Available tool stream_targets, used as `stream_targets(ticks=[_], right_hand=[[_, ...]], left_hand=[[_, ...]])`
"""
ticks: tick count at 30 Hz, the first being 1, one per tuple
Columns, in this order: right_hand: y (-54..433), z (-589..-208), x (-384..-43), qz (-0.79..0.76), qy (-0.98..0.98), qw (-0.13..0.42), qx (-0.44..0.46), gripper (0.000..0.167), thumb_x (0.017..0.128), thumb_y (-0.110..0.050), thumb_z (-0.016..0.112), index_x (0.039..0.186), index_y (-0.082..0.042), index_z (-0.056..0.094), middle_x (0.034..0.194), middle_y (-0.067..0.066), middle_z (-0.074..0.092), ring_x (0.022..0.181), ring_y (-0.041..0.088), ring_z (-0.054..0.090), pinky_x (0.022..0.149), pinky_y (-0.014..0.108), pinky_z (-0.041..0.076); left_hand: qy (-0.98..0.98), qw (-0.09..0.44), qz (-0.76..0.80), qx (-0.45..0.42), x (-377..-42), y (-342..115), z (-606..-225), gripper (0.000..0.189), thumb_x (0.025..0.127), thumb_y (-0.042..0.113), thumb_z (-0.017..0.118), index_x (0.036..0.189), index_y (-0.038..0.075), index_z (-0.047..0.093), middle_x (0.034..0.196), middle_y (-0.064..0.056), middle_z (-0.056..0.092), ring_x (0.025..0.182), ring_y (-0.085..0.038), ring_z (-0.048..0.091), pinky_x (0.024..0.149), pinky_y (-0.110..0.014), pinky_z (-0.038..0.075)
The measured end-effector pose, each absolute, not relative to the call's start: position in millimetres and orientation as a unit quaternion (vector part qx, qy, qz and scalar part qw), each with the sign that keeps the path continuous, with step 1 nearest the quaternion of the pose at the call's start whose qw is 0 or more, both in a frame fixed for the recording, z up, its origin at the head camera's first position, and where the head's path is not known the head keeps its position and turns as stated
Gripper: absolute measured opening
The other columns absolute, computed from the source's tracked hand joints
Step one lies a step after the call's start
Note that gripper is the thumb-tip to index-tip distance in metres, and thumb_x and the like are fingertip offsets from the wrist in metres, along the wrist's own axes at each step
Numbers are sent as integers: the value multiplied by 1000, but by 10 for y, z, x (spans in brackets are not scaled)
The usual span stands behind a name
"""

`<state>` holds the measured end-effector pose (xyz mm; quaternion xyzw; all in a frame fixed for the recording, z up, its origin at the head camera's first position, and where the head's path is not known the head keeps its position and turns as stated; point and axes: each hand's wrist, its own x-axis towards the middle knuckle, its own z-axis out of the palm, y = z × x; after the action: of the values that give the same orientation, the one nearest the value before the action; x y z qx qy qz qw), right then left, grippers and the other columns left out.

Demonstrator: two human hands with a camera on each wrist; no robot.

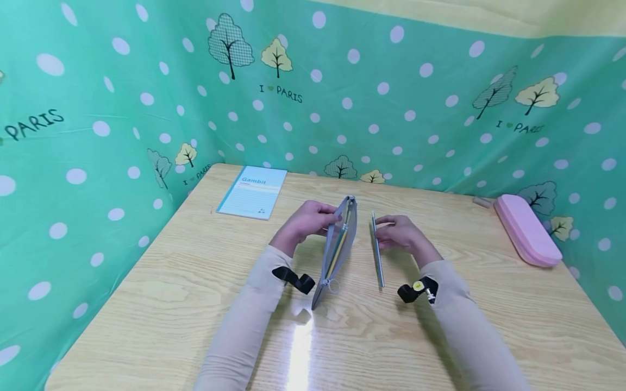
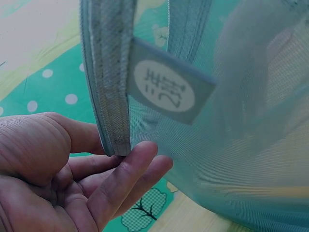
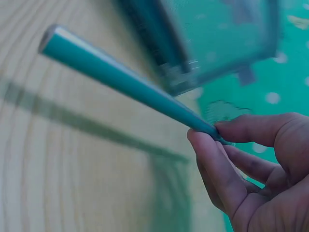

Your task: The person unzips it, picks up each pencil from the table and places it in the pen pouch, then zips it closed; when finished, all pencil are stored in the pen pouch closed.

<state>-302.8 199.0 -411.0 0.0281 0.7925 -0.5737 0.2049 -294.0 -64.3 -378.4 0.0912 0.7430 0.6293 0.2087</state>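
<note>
My left hand pinches the far end of a grey-blue mesh zipper pouch, which stands on edge with its top parted. A yellow pencil shows inside, beside other slim sticks. In the left wrist view, thumb and fingers grip the corner by the zipper band, under a sewn-on label. To the right of the pouch, a teal pencil is pinched near its far end between the thumb and fingers of my right hand. Its blunt end points back toward me.
A pale blue notebook marked Gambit lies at the back left of the wooden table. At the right edge is a pink pencil case, with a small grey-brown piece behind it. A green dotted curtain closes off the back and sides.
</note>
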Motion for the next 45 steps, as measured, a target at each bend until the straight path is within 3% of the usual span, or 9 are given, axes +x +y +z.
stream_targets(ticks=[7, 14, 25, 45], right_hand=[[2161, -3983, -2850, -667, 728, 158, 15, 57, 99, 6, 57, 150, 15, 33, 100, 2, 68, 86, 10, 69, 77, 25, 65], [2216, -3925, -2775, -697, 705, 133, 4, 61, 100, 7, 56, 153, 15, 27, 97, -4, 69, 85, 7, 70, 77, 23, 64], [2101, -3800, -2751, -707, 699, 106, 9, 82, 98, 10, 58, 166, -8, 14, 95, 2, 64, 85, 9, 71, 77, 25, 65], [1939, -3626, -2656, -714, 698, 63, 8, 77, 98, 11, 59, 163, -8, 23, 92, 0, 63, 84, 12, 71, 77, 27, 66]], left_hand=[[744, 209, 628, 94, -2952, -602, -3798, 35, 104, 6, 59, 137, -7, 61, 121, -25, 71, 102, -31, 75, 87, -36, 65], [746, 206, 626, 99, -2951, -602, -3815, 37, 104, 7, 59, 139, -7, 60, 124, -25, 70, 104, -31, 75, 89, -37, 65], [752, 197, 621, 98, -2935, -645, -3823, 36, 104, 7, 59, 137, -7, 61, 123, -26, 70, 105, -33, 75, 89, -38, 64], [753, 199, 619, 102, -2954, -596, -3806, 36, 104, 7, 57, 137, -8, 61, 123, -26, 70, 105, -33, 75, 90, -39, 64]])
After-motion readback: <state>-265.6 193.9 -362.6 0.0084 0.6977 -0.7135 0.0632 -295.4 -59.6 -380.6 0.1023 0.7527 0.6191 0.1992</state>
